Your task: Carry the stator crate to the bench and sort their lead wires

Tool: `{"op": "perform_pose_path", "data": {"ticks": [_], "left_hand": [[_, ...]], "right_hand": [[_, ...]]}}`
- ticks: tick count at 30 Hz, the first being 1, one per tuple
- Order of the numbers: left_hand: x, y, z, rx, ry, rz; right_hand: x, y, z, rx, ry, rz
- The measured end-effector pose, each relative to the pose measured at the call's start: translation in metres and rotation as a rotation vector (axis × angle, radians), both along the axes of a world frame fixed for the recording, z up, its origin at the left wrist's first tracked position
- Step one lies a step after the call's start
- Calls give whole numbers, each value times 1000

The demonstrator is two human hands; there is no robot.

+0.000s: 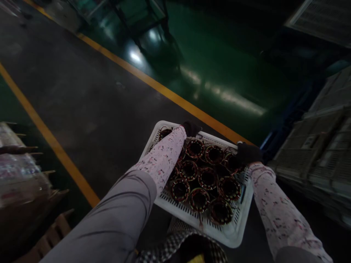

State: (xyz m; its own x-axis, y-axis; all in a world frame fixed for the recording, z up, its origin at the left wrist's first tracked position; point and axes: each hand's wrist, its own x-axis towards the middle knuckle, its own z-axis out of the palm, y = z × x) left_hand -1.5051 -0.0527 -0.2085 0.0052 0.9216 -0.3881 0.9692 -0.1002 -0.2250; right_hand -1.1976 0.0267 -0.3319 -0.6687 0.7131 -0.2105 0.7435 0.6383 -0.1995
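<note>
A white plastic crate (233, 239) with slotted sides is in front of my body, tilted in view. Several ring-shaped copper-wound motor stators (199, 200) lie packed inside it. My left hand (192, 128), in a dark glove, is closed over the far rim near its middle, the forearm passing across the crate. At the far right corner, my right hand (249, 152), also dark-gloved, grips the same rim. Fingers of both hands are partly hidden behind the rim. Floral sleeve covers reach up both forearms.
Yellow lines (142, 76) border a dark grey walkway (82, 95) beside green floor (219, 62). Stacked pale crates (309, 146) stand close on the right. At the lower left is a plastic-wrapped load (22, 179) with a wooden pallet (52, 233). A dark metal frame (145, 25) stands farther ahead.
</note>
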Motion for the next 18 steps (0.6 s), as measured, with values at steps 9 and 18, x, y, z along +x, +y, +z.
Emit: {"op": "perform_pose_path", "data": {"ticks": [9, 18], "left_hand": [[10, 33, 0, -36, 77, -58], [16, 62, 3, 14, 128, -133]], "right_hand": [[7, 12, -16, -71, 15, -79], [11, 26, -21, -56, 19, -123]]}}
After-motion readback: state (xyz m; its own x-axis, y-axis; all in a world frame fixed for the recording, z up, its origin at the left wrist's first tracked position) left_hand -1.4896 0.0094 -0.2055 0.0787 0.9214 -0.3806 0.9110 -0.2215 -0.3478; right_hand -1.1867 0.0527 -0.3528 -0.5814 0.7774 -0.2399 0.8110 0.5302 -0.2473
